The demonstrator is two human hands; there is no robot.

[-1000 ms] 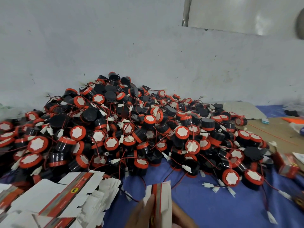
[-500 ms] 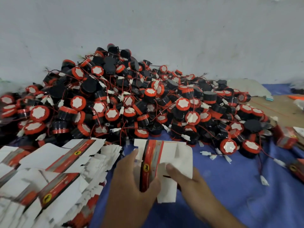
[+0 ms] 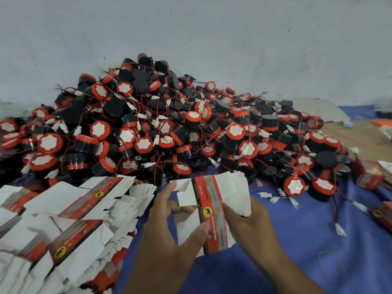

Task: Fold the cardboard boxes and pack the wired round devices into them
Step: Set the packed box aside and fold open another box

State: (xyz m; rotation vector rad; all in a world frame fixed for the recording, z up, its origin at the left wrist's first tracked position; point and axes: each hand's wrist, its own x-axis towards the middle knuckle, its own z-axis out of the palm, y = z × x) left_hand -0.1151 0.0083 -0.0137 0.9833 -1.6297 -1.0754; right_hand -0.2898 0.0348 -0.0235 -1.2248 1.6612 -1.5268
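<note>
Both hands hold one flat cardboard box [image 3: 214, 211], white with a red and grey printed band, low in the middle of the view. My left hand [image 3: 169, 236] grips its left side, thumb pressed on the band. My right hand [image 3: 250, 225] grips its right side, fingers under a white flap. Beyond the box rises a big heap of round black devices [image 3: 169, 128] with red rims, white caps and thin red wires ending in white plugs.
A thick stack of unfolded flat boxes [image 3: 63, 225] lies at the left. Folded red boxes [image 3: 368, 175] stand at the right edge. A blue cloth [image 3: 307, 240] covers the surface. A pale wall [image 3: 212, 39] closes off the back.
The box has been opened out wider between my hands, with its flaps spread. Both hands have come further up into view, and the camera has tilted down.
</note>
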